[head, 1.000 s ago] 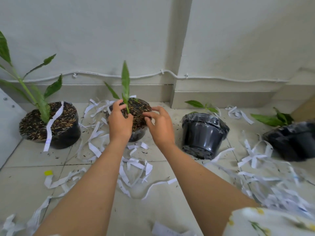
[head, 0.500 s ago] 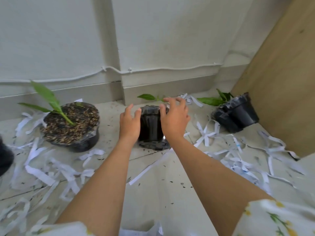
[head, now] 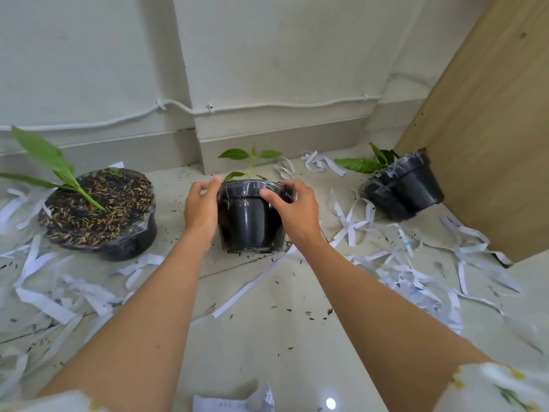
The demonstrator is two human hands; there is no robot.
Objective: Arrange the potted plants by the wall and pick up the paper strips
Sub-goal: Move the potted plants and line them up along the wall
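Nearest the person's knees a crumpled scrap of printed paper (head: pixel 234 401) lies on the tiled floor (head: pixel 267 346), which is speckled with spilled husk bits. Past it, white paper strips (head: pixel 416 281) sprawl to either side, a loose heap on the right and a flatter scatter on the left; too many and too tangled to count, and none look gathered, so that half of the job seems not yet begun.

Both forearms reach forward to the middle pot (head: pixel 252 224), a small black plastic one with clear film over its rim and a little seedling (head: pixel 251 157) rising from it. The left hand (head: pixel 200 211) is curled around the pot's left side, fingers wrapped behind the rim. The right hand (head: pixel 292 211) clasps the right side, its thumb laid across the front of the rim. The pot stands upright on the floor, near the skirting but not against it.

To the left, a wider pot (head: pixel 98 212) topped with husk mulch stands upright, its leafy shoot leaning left. Far right, a third black pot (head: pixel 404 188) lies tipped on its side beside the wooden panel (head: pixel 490 129), leaves spilling toward the wall (head: pixel 267 55).

So I count three pots in view: two upright, one toppled. I'd judge the arranging partway done, with the fallen pot and all the strips left.
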